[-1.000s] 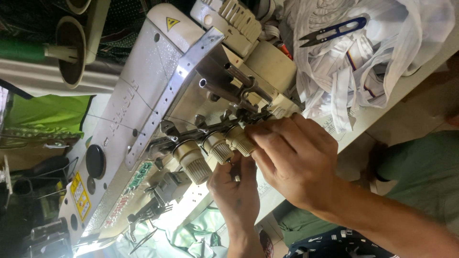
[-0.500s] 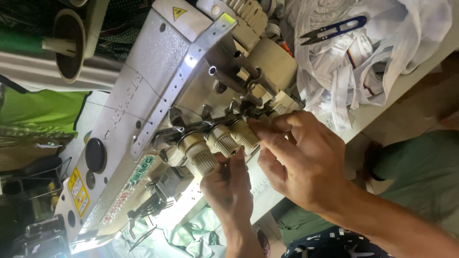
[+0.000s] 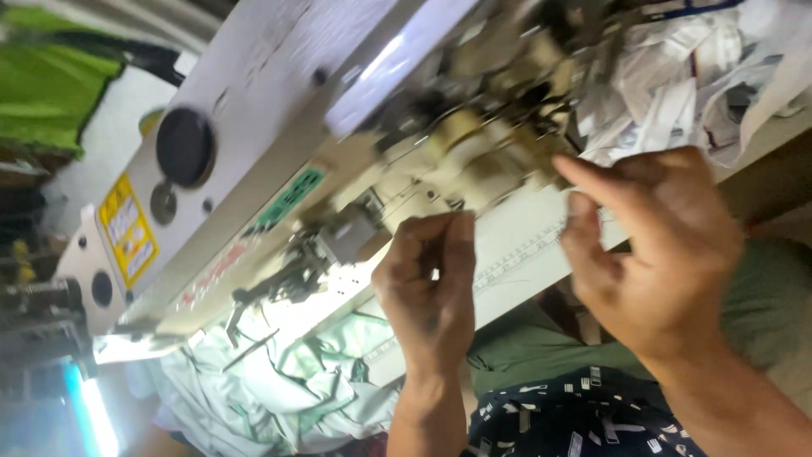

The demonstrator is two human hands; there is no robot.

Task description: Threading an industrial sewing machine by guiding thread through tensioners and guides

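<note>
You're threading the sewing machine (image 3: 279, 161): your left hand (image 3: 431, 296) pinches closed on something too fine to make out, your right hand (image 3: 660, 254) hovers half-open just below the tension knobs (image 3: 482, 161), needing steady guidance.

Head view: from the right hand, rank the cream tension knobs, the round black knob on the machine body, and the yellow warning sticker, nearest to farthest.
1. Cream tension knobs: just off the right hand fingertips, up and to the left.
2. Round black knob: far to the left on the white machine body.
3. Yellow warning sticker: farther left still, near the machine's end.
</note>
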